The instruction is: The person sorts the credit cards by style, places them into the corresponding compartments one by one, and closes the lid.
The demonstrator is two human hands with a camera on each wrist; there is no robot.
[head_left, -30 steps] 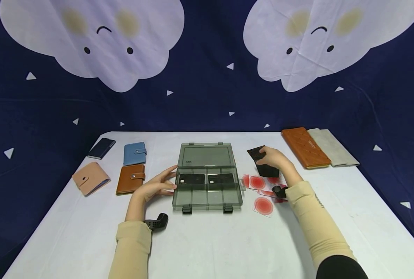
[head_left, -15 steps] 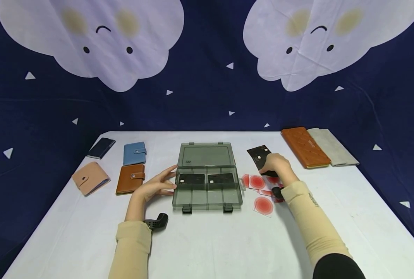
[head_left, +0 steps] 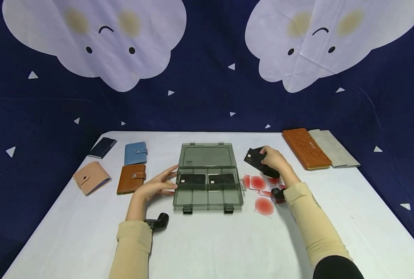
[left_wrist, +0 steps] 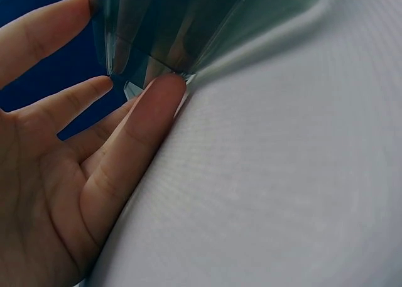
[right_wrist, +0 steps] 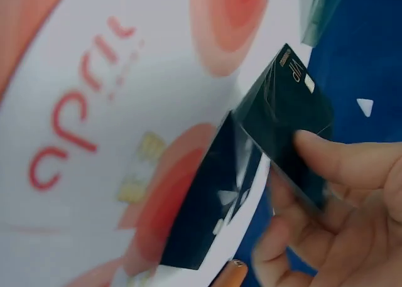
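Note:
My right hand (head_left: 275, 159) pinches a black VIP card (right_wrist: 286, 105) between thumb and fingers, tilted above other black cards (right_wrist: 198, 202) in the right wrist view. A smoky translucent divided box (head_left: 207, 155) lies with its lid folded back. Black cards rest in two of its rear compartments, one stack at left (head_left: 193, 179) and one at right (head_left: 222, 179). At the box's left side, my left hand (head_left: 153, 187) touches the wall with extended fingers. The left wrist view shows its thumb (left_wrist: 147, 120) against the box's lower edge.
Red-and-white cards (head_left: 264, 206) lie scattered right of the box. A brown wallet (head_left: 306, 148) and a grey one (head_left: 333, 148) sit at the back right. On the left are a blue wallet (head_left: 135, 153), another brown wallet (head_left: 131, 179), a pink wallet (head_left: 91, 178) and a dark holder (head_left: 102, 147).
My right hand has drawn a black card off the black cards at the table's right, and the card now tilts up in its fingers. My left hand has stayed at the box.

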